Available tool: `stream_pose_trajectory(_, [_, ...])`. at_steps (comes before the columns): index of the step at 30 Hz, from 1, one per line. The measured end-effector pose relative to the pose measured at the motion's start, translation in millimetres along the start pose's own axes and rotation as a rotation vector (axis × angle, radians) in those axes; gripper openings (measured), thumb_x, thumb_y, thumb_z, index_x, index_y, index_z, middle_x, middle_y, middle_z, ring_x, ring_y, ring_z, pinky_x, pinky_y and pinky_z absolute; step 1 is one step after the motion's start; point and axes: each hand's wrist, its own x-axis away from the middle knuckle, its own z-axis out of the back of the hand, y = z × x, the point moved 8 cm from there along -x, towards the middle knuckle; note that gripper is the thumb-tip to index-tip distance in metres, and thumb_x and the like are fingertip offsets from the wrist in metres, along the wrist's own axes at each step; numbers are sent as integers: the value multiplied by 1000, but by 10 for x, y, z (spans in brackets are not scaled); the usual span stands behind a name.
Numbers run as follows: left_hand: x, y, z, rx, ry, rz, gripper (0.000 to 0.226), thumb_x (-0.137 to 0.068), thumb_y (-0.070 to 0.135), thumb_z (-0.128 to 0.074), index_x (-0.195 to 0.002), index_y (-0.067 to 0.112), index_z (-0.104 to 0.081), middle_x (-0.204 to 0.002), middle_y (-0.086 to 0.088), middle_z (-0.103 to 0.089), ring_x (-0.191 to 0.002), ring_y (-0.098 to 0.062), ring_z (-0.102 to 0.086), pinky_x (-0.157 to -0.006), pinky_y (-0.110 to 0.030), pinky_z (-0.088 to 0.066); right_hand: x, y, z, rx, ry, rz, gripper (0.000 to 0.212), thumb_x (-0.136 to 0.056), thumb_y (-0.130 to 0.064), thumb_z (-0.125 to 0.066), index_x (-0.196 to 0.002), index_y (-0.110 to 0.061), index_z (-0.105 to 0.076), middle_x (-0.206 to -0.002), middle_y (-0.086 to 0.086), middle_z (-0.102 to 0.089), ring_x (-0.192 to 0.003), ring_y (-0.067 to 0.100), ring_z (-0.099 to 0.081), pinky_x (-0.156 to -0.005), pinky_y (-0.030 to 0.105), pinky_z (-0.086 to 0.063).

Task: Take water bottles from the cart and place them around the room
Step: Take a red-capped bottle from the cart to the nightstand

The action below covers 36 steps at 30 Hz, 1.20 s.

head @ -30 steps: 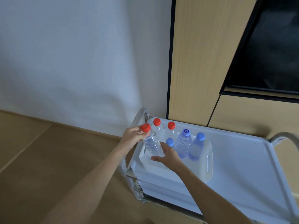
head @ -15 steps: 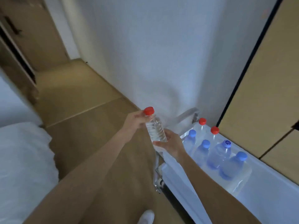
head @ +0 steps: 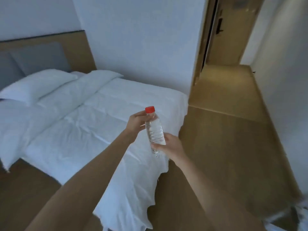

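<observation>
While held above the bed (head: 70, 117), water bottle (head: 154, 130) nearly upright.
Left hand (head: 135, 121) fingers curl round its neck; right hand (head: 170, 146) fingers grip its base.

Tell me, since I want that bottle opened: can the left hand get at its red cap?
Probably yes: the left hand already grips the clear plastic bottle just below the uncovered red cap.

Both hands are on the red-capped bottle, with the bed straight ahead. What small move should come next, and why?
Probably carry the water bottle onward to find a hard surface. The left hand holds its neck and the right hand its base, above a soft white bed; no table or shelf is in view.
</observation>
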Motion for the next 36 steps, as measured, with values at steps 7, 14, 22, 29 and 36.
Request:
stream_pose_trajectory(7, [1110, 96, 2431, 81, 380, -49, 26, -68, 24, -71, -93, 18, -71, -87, 1, -70, -84, -16, -64, -83, -30, -49, -1, -874, -2324, 73, -297, 144, 32, -66, -33, -81, -96, -26, -70, -90, -11, -71, -86, 6, -66, -78, 23, -49])
stream_pose_trajectory(14, [2575, -108, 4864, 130, 730, -46, 31, -72, 15, -73, -102, 9, -70, -99, -9, -70, -102, -29, -64, -96, -41, -47, 488, -1591, -4952, 54, -659, 219, 28, -67, -26, -82, -92, -29, -68, -89, -10, -71, -82, 5, -67, -68, 14, -47])
stream_pose_trajectory(22, [3926, -230, 6800, 115, 1011, -85, 21, -78, 15, -70, -98, 17, -71, -96, -7, -71, -93, -23, -67, -84, -33, -51, 940, -2105, -7379, 128, -1008, 297, 47, -61, -40, -79, -104, -28, -66, -96, -12, -71, -87, 1, -67, -81, 25, -54])
stream_pose_trajectory(29, [4081, -398, 8350, 64, 1125, -41, 15, -79, 17, -70, -93, 16, -73, -90, -4, -69, -87, -18, -67, -80, -29, -51, 626, -2440, -8986, 94, -1135, 300, 44, -64, -28, -82, -105, -25, -65, -96, -11, -70, -89, 1, -65, -71, 14, -46])
stream_pose_trajectory(36, [3569, -243, 10156, 59, 1214, 9, 27, -82, 14, -68, -109, 10, -69, -98, -9, -69, -97, -23, -65, -82, -29, -50, -374, -3050, -10607, 70, -1202, 297, 45, -63, -27, -83, -106, -28, -66, -93, -13, -72, -86, -3, -65, -69, 13, -46])
